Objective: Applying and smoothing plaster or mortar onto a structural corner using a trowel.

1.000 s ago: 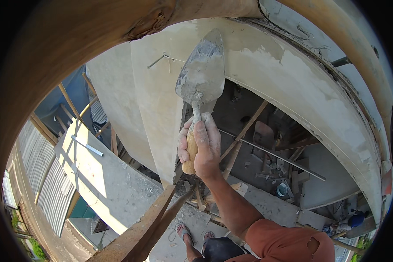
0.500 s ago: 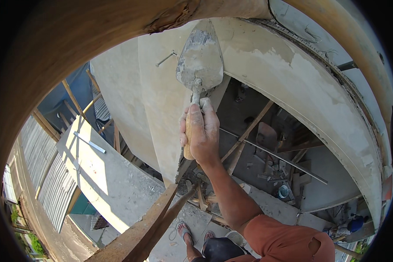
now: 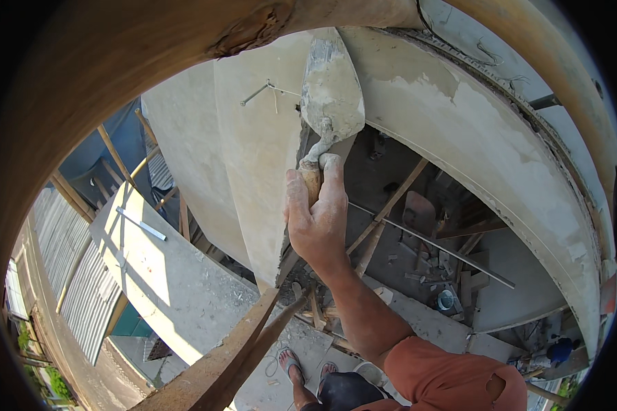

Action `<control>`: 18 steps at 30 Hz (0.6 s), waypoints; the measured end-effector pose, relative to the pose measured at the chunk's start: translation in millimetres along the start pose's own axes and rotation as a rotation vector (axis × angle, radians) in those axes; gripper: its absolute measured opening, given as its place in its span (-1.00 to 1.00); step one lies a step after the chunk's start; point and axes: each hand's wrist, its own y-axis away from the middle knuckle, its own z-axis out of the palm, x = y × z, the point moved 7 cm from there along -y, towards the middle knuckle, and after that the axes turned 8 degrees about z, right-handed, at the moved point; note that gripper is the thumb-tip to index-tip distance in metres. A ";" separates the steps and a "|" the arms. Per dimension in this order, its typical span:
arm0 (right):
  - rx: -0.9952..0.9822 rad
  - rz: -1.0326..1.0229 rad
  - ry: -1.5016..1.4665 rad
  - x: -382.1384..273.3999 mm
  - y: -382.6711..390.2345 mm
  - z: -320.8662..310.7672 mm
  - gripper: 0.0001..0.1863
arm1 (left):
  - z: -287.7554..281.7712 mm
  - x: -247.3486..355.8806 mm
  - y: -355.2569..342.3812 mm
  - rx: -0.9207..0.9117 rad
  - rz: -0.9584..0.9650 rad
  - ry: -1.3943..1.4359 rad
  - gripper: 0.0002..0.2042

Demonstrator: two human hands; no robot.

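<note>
My right hand (image 3: 315, 222) is closed around the wooden handle of a plaster-smeared trowel (image 3: 332, 89). The steel blade points away from me, its tip near the overhead beam. Behind the blade is the join of the pale plastered wall (image 3: 257, 151) and the curved plastered band (image 3: 418, 89); whether it touches them I cannot tell. Grey residue coats the blade, and whitish dust covers my fingers. Left of the blade, a metal nail (image 3: 256, 94) sticks out of the wall with a thin string running toward the trowel. My left hand is out of view.
A thick wooden pole (image 3: 151, 55) arches close overhead. Timber posts (image 3: 219, 349) rise at the lower left. Below the curved band, an opening shows a lower floor with debris, a bucket (image 3: 445, 300) and a long rod (image 3: 432, 243). A metal bar (image 3: 141, 224) lies on the sunlit ledge (image 3: 178, 274).
The trowel has shifted right and turned, its blade now seen more narrowly. My right hand has rolled with it, and the string from the nail shows more.
</note>
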 end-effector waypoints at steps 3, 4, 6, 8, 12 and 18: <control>0.042 -0.035 -0.045 -4.1 5.1 -5.3 -0.82 | -4.9 2.0 -2.8 0.003 0.009 -0.006 0.26; 0.055 -0.060 -0.074 -6.4 6.4 -7.3 -0.87 | -6.0 2.9 -3.3 0.006 0.012 -0.008 0.26; 0.065 -0.096 -0.079 -13.1 9.1 -12.7 -0.88 | -7.0 3.9 -2.3 0.006 0.012 -0.011 0.26; 0.067 -0.048 -0.101 -12.6 15.1 -16.2 -0.87 | -6.3 3.9 -0.2 0.007 0.011 -0.011 0.26; 0.115 -0.005 -0.254 -16.2 23.3 -31.6 -0.87 | -3.9 3.3 4.3 0.010 0.006 -0.009 0.26; 0.174 0.044 -0.308 -24.4 41.7 -34.0 -0.87 | -7.2 -2.0 0.5 0.019 0.016 -0.018 0.26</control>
